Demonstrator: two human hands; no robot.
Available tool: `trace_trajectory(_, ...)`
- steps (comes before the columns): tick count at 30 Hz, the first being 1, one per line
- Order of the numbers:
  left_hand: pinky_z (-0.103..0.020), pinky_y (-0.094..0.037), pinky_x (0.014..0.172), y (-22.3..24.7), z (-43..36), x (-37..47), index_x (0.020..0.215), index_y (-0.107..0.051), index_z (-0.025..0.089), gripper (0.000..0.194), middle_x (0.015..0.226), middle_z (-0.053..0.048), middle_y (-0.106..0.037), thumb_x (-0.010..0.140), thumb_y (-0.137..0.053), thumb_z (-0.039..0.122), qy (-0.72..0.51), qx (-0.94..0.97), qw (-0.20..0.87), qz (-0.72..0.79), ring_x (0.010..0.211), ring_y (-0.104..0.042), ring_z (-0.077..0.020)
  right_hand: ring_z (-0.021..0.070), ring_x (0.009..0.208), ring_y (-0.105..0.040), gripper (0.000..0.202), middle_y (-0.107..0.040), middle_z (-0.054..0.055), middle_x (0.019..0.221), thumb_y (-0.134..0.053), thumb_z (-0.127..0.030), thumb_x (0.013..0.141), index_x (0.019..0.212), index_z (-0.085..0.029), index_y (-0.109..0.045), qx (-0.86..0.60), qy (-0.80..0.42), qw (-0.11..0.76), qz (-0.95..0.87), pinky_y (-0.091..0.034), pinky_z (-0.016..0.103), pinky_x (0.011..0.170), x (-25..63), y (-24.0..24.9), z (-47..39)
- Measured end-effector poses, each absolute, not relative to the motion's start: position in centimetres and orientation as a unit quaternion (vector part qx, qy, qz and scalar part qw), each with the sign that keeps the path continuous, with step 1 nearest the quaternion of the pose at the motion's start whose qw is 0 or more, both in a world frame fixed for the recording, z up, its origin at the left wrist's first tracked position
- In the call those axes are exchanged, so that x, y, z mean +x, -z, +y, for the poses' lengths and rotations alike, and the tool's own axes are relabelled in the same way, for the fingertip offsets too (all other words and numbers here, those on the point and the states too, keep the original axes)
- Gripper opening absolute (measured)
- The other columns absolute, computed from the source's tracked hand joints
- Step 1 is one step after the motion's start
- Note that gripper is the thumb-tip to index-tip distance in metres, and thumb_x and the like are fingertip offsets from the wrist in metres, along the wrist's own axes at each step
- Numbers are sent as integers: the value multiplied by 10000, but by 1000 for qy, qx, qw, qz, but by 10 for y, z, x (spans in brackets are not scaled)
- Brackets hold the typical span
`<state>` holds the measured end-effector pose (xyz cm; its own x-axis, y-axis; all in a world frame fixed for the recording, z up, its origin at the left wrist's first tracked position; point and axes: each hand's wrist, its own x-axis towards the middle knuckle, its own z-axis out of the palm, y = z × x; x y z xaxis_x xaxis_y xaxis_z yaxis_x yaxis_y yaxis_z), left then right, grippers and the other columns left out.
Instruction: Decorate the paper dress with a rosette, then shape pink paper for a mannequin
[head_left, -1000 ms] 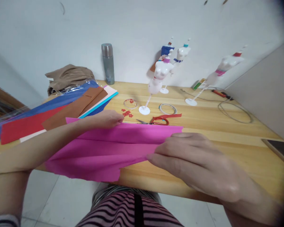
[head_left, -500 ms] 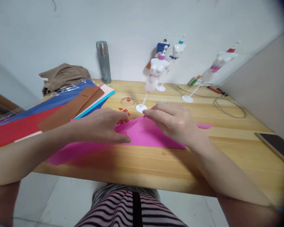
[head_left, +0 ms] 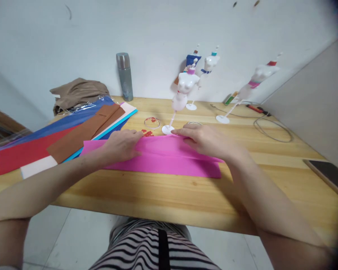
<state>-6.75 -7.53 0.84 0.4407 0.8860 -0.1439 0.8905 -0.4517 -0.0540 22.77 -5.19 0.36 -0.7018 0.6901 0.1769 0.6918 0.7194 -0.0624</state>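
Note:
A thin pink sheet (head_left: 169, 165) lies in front of me along the table, with one layer folded over another. My left hand (head_left: 123, 146) rests on its left half, fingers toward the far edge and thumb stretched apart on the sheet. At the far edge, my right hand (head_left: 205, 138) holds the upper layer between thumb and fingers, its index finger reaching toward the white stand base. Just behind the sheet stands a small white mannequin (head_left: 188, 82) with a pink neck band. Red scraps (head_left: 148, 133) lie beside its base.
Left of me are brown sheets (head_left: 81, 129), a red sheet (head_left: 25, 152), blue sheets and a brown cloth (head_left: 79, 92). A flask (head_left: 124, 78) stands by the wall. Other mannequins (head_left: 263, 73), a cable (head_left: 273, 131) and a phone (head_left: 329, 174) are farther right.
The sheet's left part, blurred and hanging toward me before, now lies across the table under my left hand. My left hand has shifted left; the raised peak at my right fingers has flattened.

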Motion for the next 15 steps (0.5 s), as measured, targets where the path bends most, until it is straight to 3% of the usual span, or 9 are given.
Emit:
trace_trajectory(3,-386,-509,857,11,-80,-70,1303,-647,146,431,1243,-155,-719,887,-612,254,61,848,-29,526,1150,-653,-330,251,816,-650,486,-735,150,1037,-392,-91,999,1338,-157,-734,-406,79,112,-903,-426,353,678,225,-4,-52)
trace_trajectory(6,-416,-511,900,25,-79,-75,1247,-662,135,356,1215,-175,-716,914,-544,180,10,835,-76,545,1125,-648,-325,229,798,-625,433,-719,138,988,-405,-97,996,1215,-169,-772,-403,99,141,-899,-396,336,662,224,-9,-55)
trace_trajectory(10,-403,-515,859,30,-84,-81,1114,-682,175,308,1162,-152,-730,921,-465,73,-5,834,-104,541,1037,-656,-286,182,776,-632,304,-719,91,940,-482,-101,983,1006,-180,-774,-319,-60,80,-942,-437,302,704,221,-15,-66)
trace_trajectory(15,-359,-505,733,20,-105,-81,956,-686,145,270,1006,-160,-741,916,-449,23,87,860,-52,500,943,-673,-269,141,698,-607,128,-705,23,807,-648,-71,876,856,-169,-728,-219,-245,-23,-944,-428,260,654,214,-10,-81)
